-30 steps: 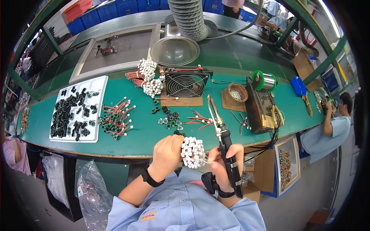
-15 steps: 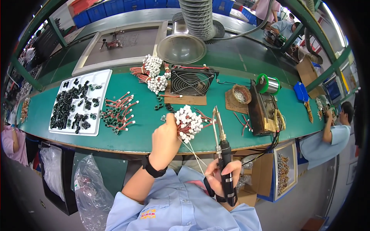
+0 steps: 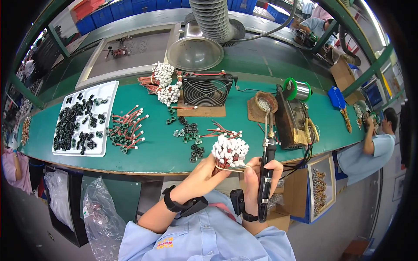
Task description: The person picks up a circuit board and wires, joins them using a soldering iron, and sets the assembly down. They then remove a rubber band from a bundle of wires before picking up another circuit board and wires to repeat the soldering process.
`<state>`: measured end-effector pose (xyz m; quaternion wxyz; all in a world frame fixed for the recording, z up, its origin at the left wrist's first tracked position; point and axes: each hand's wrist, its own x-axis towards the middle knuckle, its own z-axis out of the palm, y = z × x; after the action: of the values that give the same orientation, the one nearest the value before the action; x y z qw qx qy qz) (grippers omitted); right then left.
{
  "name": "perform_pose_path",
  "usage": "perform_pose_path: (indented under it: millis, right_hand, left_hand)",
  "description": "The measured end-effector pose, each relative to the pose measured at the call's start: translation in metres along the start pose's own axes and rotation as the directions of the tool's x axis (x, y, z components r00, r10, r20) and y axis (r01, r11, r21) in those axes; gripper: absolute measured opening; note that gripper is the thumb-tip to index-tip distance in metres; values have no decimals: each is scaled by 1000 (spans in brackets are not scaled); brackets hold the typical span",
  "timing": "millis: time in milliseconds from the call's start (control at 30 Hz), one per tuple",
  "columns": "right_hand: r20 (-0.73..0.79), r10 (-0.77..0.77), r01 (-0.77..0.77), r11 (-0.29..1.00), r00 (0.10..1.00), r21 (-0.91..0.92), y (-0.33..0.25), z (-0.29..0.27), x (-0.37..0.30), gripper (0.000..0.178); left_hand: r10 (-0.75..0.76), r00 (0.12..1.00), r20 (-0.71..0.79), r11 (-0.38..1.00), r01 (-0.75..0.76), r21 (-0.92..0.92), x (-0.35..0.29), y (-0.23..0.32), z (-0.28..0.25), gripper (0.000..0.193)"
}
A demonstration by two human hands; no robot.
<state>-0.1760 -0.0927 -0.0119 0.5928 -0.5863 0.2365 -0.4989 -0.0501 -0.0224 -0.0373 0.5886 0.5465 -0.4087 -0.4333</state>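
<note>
My left hand (image 3: 198, 178) is closed around a bundle of red and dark wires with white connectors (image 3: 230, 150), at the table's front edge. A pale elastic band (image 3: 236, 170) runs from the bundle's base to my right hand (image 3: 251, 180), whose fingertips pinch it. That same hand also grips a black-handled soldering iron (image 3: 266, 174), its two-pronged metal front pointing up and away. Beyond the bundle lie a few loose wires (image 3: 224, 130) with white plugs and small black-and-green parts (image 3: 188, 131). Wired parts (image 3: 126, 130) are heaped farther left.
At left, a white tray (image 3: 109, 91) holds many black parts. Tied wire bundles (image 3: 161, 80) lie beside a black fan (image 3: 207, 91). Rightward are a small bowl (image 3: 266, 99), a dark metal box (image 3: 287, 122) and a solder spool (image 3: 298, 90). Another person (image 3: 357, 152) works at right.
The wire bundle has come nearer and rightward in my left hand, uncovering black parts on the table. My right hand has risen to the bundle with the iron; the stretched band is now shorter.
</note>
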Motion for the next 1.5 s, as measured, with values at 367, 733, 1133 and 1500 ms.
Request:
perform_pose_path:
  millis: [367,733,1133,1500]
  right_hand:
    - [-13,-69,68,997,998,-37,-5,-12,2,35]
    - [58,34,-38,997,998,64,-18,-1,-5,34]
    - [-49,3,2,995,999,99,-35,-2,23,32]
    - [56,116,-117,993,992,17,-12,-17,-15,33]
  left_hand:
    - [-82,997,14,918,81,-387,-2,6,1,31]
    - [44,995,95,848,13,-529,-9,4,2,30]
    - [58,974,218,704,115,-700,-9,-12,0,15]
    - [-51,964,-262,451,-212,-867,5,25,12,17]
